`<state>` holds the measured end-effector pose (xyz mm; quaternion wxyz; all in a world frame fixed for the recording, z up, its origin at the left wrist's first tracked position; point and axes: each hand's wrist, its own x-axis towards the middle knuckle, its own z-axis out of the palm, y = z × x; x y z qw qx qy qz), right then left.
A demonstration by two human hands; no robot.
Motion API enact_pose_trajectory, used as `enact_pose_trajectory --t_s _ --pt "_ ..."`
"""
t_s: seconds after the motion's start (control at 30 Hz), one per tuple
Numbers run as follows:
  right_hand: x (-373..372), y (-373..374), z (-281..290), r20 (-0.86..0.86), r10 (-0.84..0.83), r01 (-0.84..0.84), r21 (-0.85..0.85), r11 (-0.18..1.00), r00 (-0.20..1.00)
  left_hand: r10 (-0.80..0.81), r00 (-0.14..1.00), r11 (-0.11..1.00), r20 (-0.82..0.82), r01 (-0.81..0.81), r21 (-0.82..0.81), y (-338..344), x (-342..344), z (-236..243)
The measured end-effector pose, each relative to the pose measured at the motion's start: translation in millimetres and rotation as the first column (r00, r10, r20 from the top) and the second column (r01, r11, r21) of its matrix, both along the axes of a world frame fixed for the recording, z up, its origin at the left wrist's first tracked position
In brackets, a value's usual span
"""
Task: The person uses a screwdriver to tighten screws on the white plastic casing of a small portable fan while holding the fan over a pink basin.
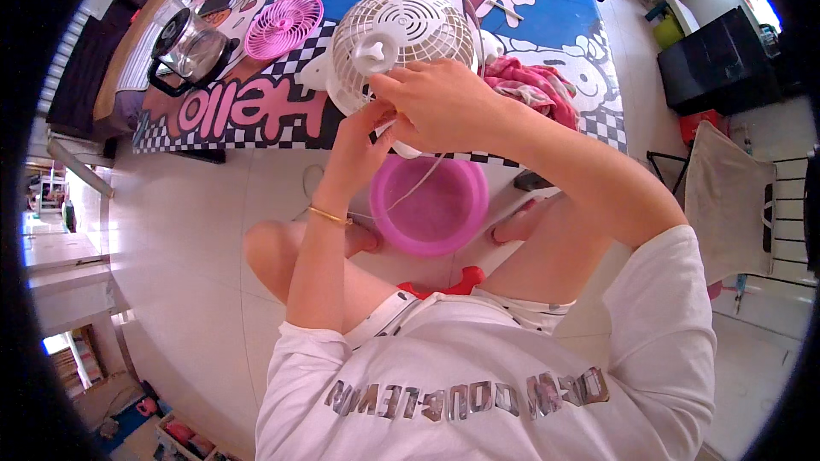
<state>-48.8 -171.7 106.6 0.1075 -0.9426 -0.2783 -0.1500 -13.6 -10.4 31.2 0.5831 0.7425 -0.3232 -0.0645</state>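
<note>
A small cream-white electric fan with a round slatted housing lies near the table's front edge, a white knob on its top. My right hand reaches across the fan's near side with its fingers curled and pressed together. Just below it, my left hand meets it at the fan's near rim, fingers closed. The fingertips overlap, so whatever is between them is hidden. A pale cord hangs below the fan. To its left lies a round pink fan grille with spiral ribs.
A glass jug with a black handle stands at the left. Crumpled pink cloth lies right of the fan on the patterned tablecloth. A pink basin sits on the floor between my feet. A beige folding chair stands at the right.
</note>
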Motion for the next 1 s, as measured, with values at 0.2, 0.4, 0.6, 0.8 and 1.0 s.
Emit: enact_pose_trajectory --t_s 0.2,0.4,0.6,0.8,1.0 --pt "0.3 7.7 15.1 -0.262 -0.165 0.111 -0.209 0.971 0.951 0.047 0.989 0.995 0.137 -0.058 0.083 -7.6 0.2 -4.3" --pt "3.6 -6.1 -9.5 0.061 0.013 -0.019 0.091 0.996 0.998 0.015 0.966 0.996 0.258 -0.036 0.077 -5.3 -6.5 3.8" --pt "-2.4 2.7 16.3 -0.242 -0.098 0.077 -0.093 0.993 0.965 0.008 0.998 0.994 0.066 -0.015 0.112 -2.5 -2.1 1.1" --pt "1.6 -6.0 -1.7 -0.046 -0.013 0.016 0.046 0.999 0.999 -0.002 0.998 0.996 0.07 -0.004 0.09 -0.2 -1.3 8.5" --pt "3.1 -2.3 12.7 -0.222 -0.116 0.09 -0.124 0.988 0.968 0.022 0.998 0.978 0.056 -0.033 0.205 -2.4 -0.3 14.3"
